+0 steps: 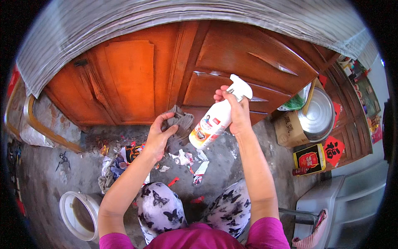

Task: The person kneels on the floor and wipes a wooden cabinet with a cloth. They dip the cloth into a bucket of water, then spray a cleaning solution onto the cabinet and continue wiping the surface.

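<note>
My right hand (237, 111) is wrapped round the neck of a white spray bottle (211, 122) with a red and orange label. The bottle tilts, its white trigger head up and its base toward the lower left. In my left hand (161, 132) a crumpled grey-brown cloth (180, 121) is pinched between thumb and fingers, just left of the bottle and apart from it. Both hands are in front of a reddish-brown wooden cabinet (130, 79) with doors on the left and drawers (244, 54) on the right.
Torn paper scraps (201, 168) and a heap of rags (118, 166) lie on the grey floor. A white bucket of murky water (66, 216) stands at lower left, scissors (63, 161) beyond it. On the right are a cardboard box (289, 129), a metal pot lid (317, 110) and a grey plastic cabinet (317, 199).
</note>
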`<state>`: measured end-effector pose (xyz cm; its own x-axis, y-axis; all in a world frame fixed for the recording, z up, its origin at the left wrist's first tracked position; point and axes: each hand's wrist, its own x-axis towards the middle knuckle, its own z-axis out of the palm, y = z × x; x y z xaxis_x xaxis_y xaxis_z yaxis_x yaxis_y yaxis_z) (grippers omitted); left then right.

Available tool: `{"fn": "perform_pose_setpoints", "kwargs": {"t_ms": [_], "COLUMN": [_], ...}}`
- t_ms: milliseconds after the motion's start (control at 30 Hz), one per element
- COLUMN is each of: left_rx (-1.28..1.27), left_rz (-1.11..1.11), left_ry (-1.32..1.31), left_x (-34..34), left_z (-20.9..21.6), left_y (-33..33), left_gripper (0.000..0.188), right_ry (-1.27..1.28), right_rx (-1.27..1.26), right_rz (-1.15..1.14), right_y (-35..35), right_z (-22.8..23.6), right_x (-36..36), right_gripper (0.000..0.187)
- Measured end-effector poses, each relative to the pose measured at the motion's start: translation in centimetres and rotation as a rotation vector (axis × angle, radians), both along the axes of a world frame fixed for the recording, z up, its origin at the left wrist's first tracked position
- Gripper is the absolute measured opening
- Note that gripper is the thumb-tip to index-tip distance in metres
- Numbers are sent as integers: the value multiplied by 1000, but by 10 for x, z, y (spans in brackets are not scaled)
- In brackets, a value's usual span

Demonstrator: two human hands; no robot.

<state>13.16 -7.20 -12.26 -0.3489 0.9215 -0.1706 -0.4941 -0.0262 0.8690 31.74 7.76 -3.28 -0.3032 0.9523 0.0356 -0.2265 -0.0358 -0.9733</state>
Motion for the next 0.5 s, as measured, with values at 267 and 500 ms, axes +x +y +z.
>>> {"fn": "perform_pose_setpoints", "kwargs": {"t_ms": [267,500], "left_rx": [96,18], "left_rz": [56,23], "left_ry": [-67,-63], "left_x": [10,15], "left_z": [21,30], "left_y": [31,14], "left_gripper": [44,39], "right_ry": [-15,-20], "right_rx": [2,-16], "right_rz": [-128,-172], "right_y": [17,39], "right_z": [5,3], "right_x": [61,122], "right_gripper": [34,33]}}
